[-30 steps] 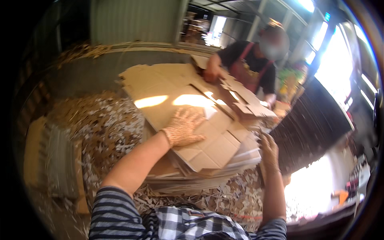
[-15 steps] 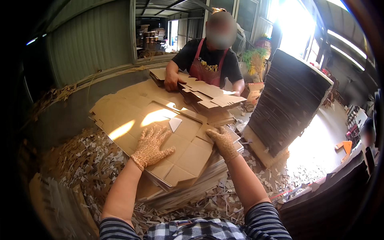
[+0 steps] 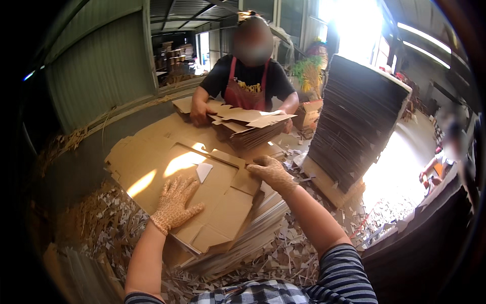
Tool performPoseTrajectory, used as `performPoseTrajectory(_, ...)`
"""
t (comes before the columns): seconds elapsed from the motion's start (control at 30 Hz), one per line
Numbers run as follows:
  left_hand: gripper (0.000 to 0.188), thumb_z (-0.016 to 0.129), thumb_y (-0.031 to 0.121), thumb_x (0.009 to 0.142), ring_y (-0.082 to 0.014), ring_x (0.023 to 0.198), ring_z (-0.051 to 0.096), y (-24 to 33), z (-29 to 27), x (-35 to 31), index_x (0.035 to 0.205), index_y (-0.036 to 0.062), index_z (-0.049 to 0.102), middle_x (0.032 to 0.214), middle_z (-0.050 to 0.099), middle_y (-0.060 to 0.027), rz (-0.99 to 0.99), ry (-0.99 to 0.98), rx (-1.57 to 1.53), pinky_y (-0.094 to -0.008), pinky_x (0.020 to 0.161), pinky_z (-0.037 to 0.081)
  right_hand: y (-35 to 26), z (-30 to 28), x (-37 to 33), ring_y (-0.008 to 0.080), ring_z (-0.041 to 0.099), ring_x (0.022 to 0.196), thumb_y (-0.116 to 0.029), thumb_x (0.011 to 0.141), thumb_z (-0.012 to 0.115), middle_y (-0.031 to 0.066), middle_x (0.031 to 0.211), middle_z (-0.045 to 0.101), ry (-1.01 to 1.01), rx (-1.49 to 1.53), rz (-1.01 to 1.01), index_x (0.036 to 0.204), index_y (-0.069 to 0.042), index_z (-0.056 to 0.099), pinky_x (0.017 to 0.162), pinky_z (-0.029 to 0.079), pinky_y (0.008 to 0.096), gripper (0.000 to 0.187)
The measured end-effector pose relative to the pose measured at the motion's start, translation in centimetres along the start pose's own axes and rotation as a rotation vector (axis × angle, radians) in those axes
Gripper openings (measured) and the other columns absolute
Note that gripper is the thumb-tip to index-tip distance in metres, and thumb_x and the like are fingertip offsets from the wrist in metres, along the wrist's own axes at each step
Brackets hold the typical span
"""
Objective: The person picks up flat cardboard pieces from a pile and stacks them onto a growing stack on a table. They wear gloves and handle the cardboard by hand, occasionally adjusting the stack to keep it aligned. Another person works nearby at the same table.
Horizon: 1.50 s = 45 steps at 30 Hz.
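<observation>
A stack of flat die-cut cardboard box blanks (image 3: 223, 210) lies before me, its flaps and creases showing on top. My left hand (image 3: 176, 204), in a patterned tan glove, rests flat on the top blank with its fingers spread. At the stack's right edge, my right hand (image 3: 273, 175), gloved alike, has its thumb and fingers closed on the blank's edge flap; the fingertips are partly hidden. A small white cardboard scrap (image 3: 203, 172) lies on the top blank, just beyond my left fingertips.
Across from me a co-worker (image 3: 248, 83) in a red apron holds a bundle of cut blanks (image 3: 253, 124). A tall dark stack of sheets (image 3: 357, 121) stands on a pallet at right. Cardboard scraps (image 3: 114, 213) cover the floor. Another person (image 3: 443, 162) is at far right.
My right hand has closed in on the flap at the stack's right edge. My left hand stays flat on the blank. The view has turned slightly right, and another person shows at far right.
</observation>
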<state>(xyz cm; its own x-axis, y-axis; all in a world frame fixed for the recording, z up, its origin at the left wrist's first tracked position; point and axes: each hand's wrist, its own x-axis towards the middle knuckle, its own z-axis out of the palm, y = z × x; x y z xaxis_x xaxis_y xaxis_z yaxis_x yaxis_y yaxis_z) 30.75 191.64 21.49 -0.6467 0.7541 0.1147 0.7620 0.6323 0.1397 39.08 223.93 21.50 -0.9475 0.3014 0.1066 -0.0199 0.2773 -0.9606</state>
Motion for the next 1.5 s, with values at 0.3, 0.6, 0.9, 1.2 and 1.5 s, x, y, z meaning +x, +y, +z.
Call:
performPoseTrajectory(0.3,0.078,0.058,0.06,0.089,-0.0367,0.149,0.025,-0.1,-0.3,-0.1,0.149,0.0111,0.045,0.159,0.036,-0.0131,0.053,0.006,-0.029,-0.052,0.123,0.011,1.8,3.0,-1.1,0.028,0.06,0.122,-0.036,0.089,0.071,0.0235,0.13,0.062,0.022,-0.052,-0.042,0.142,0.002,0.047,0.104,0.046,0.0359,0.07)
performPoseTrajectory(0.6,0.078,0.059,0.059,0.088,-0.0382,0.148,0.027,-0.2,-0.4,-0.6,0.147,0.0107,0.047,0.157,0.038,-0.012,0.019,0.018,-0.005,-0.0525,0.123,0.013,11.3,-9.8,5.9,0.026,0.07,0.094,-0.024,0.087,0.068,0.0214,0.105,0.073,0.632,-0.338,0.078,0.119,0.006,0.066,0.085,0.055,0.035,0.044)
performPoseTrajectory(0.9,0.082,0.056,0.066,0.088,-0.0388,0.149,0.025,0.0,-0.5,0.2,0.15,0.0138,0.044,0.159,0.035,-0.0116,0.04,-0.004,-0.018,-0.0521,0.123,0.012,20.6,-13.7,17.6,0.0277,0.066,0.089,-0.025,0.074,0.078,0.0124,0.102,0.069,-0.099,-0.643,-0.308,0.113,-0.011,0.067,0.081,0.055,0.0407,0.043)
performPoseTrajectory(1.2,0.081,0.056,0.065,0.088,-0.0396,0.148,0.026,-0.1,-0.6,-0.3,0.15,0.0147,0.044,0.158,0.036,-0.012,0.027,-0.006,0.007,-0.0526,0.123,0.012,12.1,-12.0,15.3,0.0346,0.063,0.107,-0.019,0.076,0.074,0.0176,0.115,0.069,-0.117,-0.926,-0.381,0.102,-0.004,0.073,0.093,0.05,0.0409,0.03)
performPoseTrajectory(1.5,0.079,0.059,0.063,0.087,-0.0405,0.148,0.026,0.1,-0.8,0.9,0.147,0.0124,0.048,0.158,0.037,-0.0117,0.06,-0.001,-0.031,-0.0531,0.123,0.013,24.3,-16.4,21.1,0.0256,0.068,0.088,-0.022,0.074,0.077,0.01,0.101,0.072,-0.212,-0.839,-0.228,0.11,-0.009,0.068,0.079,0.055,0.0391,0.039)
